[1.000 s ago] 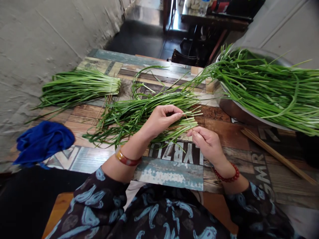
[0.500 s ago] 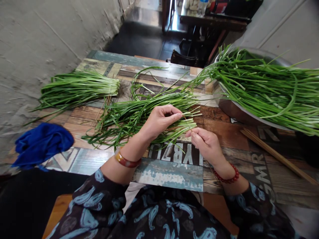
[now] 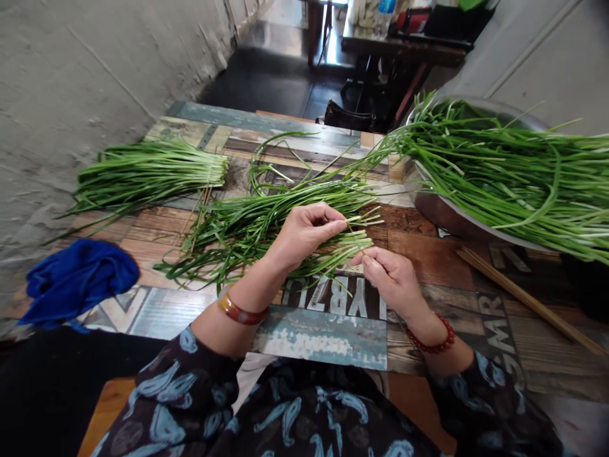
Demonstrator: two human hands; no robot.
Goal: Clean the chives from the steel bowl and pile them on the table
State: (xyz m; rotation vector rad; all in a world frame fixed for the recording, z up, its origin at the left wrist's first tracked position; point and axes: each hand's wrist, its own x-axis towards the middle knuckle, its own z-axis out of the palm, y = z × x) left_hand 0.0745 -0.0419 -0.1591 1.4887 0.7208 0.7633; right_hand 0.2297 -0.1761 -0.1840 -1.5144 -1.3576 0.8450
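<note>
Garlic chives (image 3: 266, 212) lie in a loose pile at the middle of the wooden table, white ends pointing right. My left hand (image 3: 311, 231) reaches over them, thumb and forefinger pinched at the chive stems. A thin brown skewer (image 3: 360, 246) crosses the pale stem ends between both hands, and only a short stretch of it shows. Just right of those ends my right hand (image 3: 392, 276) is closed, fingertips pinched on the skewer. Part of what lies between the left fingertips is hidden.
A neat bundle of chives (image 3: 152, 171) lies at the left, with thin sticks (image 3: 197, 216) beside it. A metal bowl (image 3: 438, 209) heaped with chives stands at the right. Bamboo skewers (image 3: 528, 298) lie below it. A blue cloth (image 3: 83, 276) sits near the left edge.
Both hands hold nearly the same pinched pose at the stem ends. The view has shifted slightly; nothing has visibly been let go or taken up.
</note>
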